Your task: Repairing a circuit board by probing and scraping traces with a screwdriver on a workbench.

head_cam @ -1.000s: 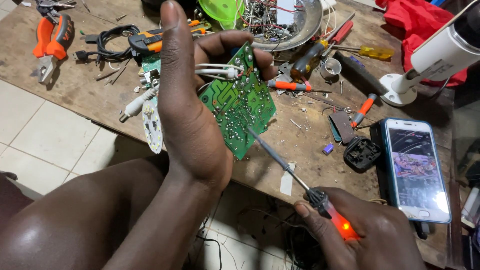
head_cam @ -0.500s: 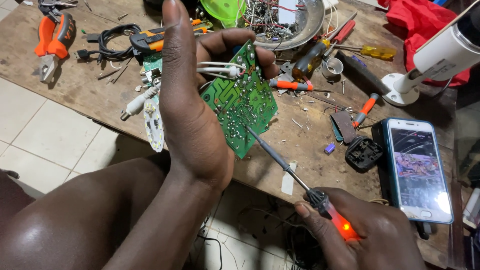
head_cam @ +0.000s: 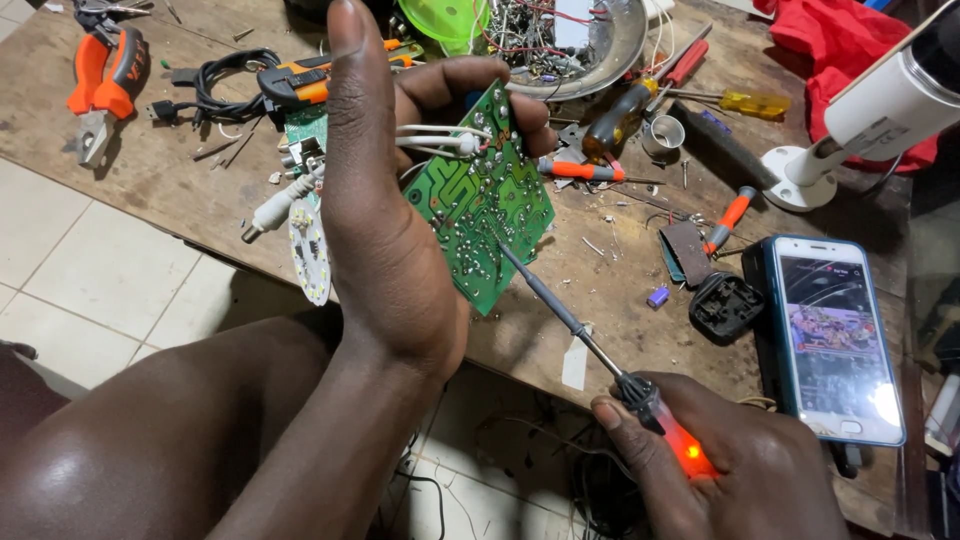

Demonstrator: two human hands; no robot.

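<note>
Left hand (head_cam: 390, 230) grips the circuit board (head_cam: 480, 200), right hand (head_cam: 730, 470) clasps the soldering iron (head_cam: 570, 320); a slip risks bridging neighbouring joints.

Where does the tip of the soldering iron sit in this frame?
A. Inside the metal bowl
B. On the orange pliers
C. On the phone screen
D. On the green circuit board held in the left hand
D: the right hand holds the soldering iron, whose tip meets the green circuit board gripped by the left hand.
</note>
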